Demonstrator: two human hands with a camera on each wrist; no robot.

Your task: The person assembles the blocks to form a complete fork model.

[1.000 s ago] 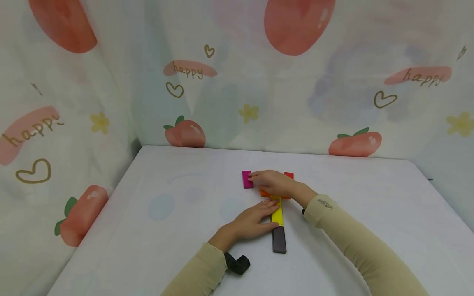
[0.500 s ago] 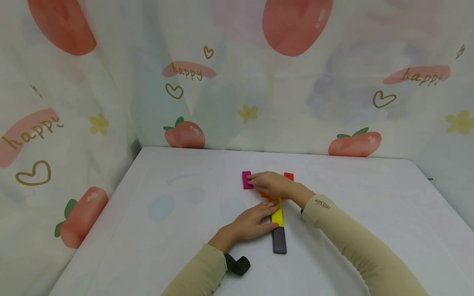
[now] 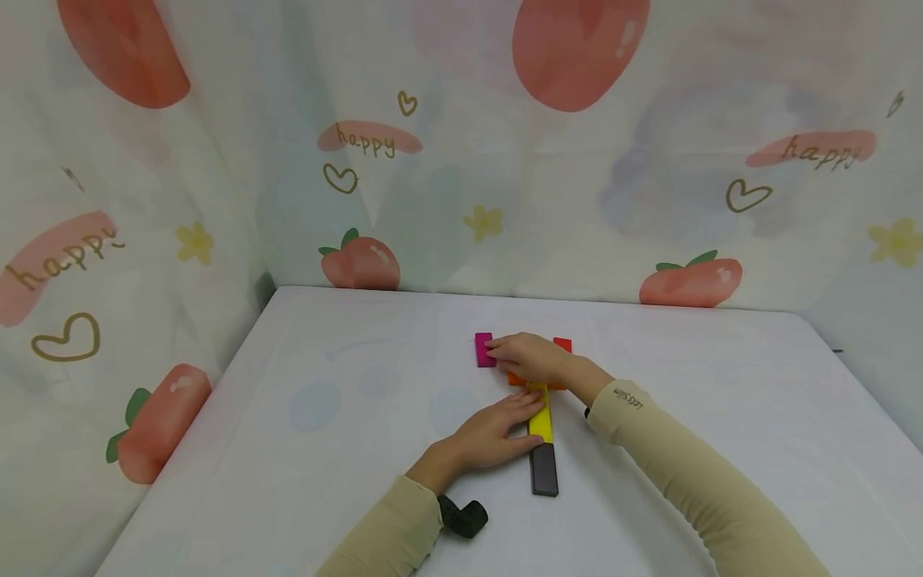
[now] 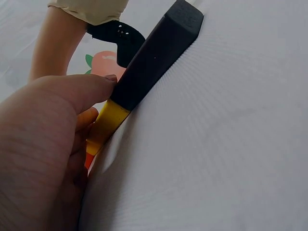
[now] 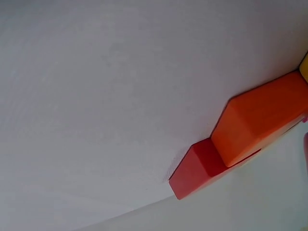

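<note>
Low on the white table (image 3: 346,481), flat coloured blocks form a joined shape. My left hand (image 3: 486,433) rests over the yellow block (image 3: 540,426), fingers across its far part and thumb near its joint with the dark grey block (image 3: 544,470). My right hand (image 3: 530,357) holds the magenta block (image 3: 484,350) by its right edge with the fingertips; the thumb is mostly hidden. Under that hand lies the orange block (image 5: 269,108), partly covered in the head view. The red block (image 5: 199,166) meets the orange one's outer end, pointing away.
A curtain (image 3: 447,200) printed with fruit, hearts and flowers hangs behind the table and along its left side. A black wrist mount (image 3: 464,517) sticks out below my left sleeve, near the tabletop.
The magenta block has shifted slightly right with my right fingertips, closer to the orange block. My left hand and the other blocks have stayed in place.
</note>
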